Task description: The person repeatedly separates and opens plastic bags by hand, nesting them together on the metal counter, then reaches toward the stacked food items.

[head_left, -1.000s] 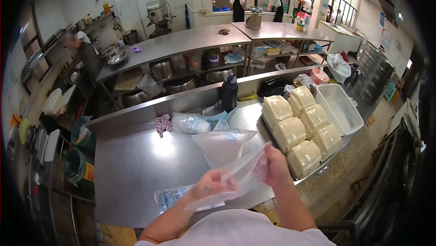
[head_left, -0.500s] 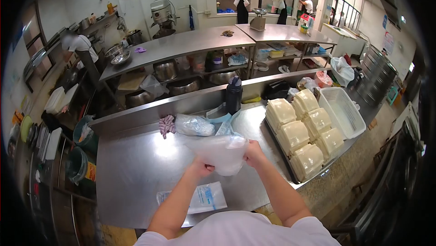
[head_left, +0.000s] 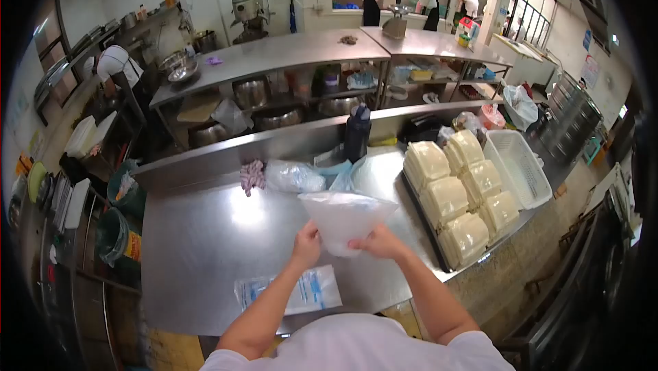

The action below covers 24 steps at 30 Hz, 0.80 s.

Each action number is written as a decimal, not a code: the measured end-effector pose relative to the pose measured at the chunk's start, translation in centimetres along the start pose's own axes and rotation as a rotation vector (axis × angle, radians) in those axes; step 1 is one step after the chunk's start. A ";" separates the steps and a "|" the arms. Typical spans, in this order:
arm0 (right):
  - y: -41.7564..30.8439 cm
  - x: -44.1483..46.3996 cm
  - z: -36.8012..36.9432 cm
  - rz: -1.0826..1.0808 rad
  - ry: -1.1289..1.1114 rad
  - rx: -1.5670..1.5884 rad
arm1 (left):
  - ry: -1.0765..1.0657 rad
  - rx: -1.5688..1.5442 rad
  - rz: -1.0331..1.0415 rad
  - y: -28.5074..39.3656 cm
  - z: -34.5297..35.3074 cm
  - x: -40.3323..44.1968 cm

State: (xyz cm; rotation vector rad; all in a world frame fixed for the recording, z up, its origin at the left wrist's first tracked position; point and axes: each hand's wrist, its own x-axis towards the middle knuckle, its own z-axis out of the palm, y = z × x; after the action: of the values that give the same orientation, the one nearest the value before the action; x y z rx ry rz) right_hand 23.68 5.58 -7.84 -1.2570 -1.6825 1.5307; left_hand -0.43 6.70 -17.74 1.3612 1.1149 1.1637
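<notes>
A whitish clear plastic bag [head_left: 346,217] hangs between my two hands above the steel table [head_left: 199,254], its wide edge facing away from me. My left hand [head_left: 308,242] is closed on its left side. My right hand [head_left: 377,242] grips the lower right part, with the thumb lying across the plastic. Just below, a flat white packet with blue print [head_left: 312,290] rests on the table near my left forearm. Beyond the bag lie a bundle of clear plastic [head_left: 295,176] and a crumpled striped cloth [head_left: 252,177].
Right of my hands, a dark tray [head_left: 426,237] carries several wrapped pale blocks [head_left: 444,200]. Beside it stands a white plastic basket [head_left: 517,172]. A dark bottle [head_left: 357,134] is at the table's back ledge. A person [head_left: 120,66] bends over a counter at far left.
The bag has turned, so its wide edge now points away from me. My right hand has moved lower along its side. The person at far left has bent forward.
</notes>
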 end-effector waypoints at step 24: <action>14.8 -2.4 14.8 0.509 0.132 -0.076 | 0.049 1.007 0.029 -6.4 -5.2 -18.4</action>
State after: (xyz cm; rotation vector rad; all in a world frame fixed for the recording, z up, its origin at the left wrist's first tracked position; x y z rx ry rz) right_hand 16.04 -4.50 -24.66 -1.8893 -1.4117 1.6228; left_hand -7.99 -10.34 -25.42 2.0888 1.8387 0.6291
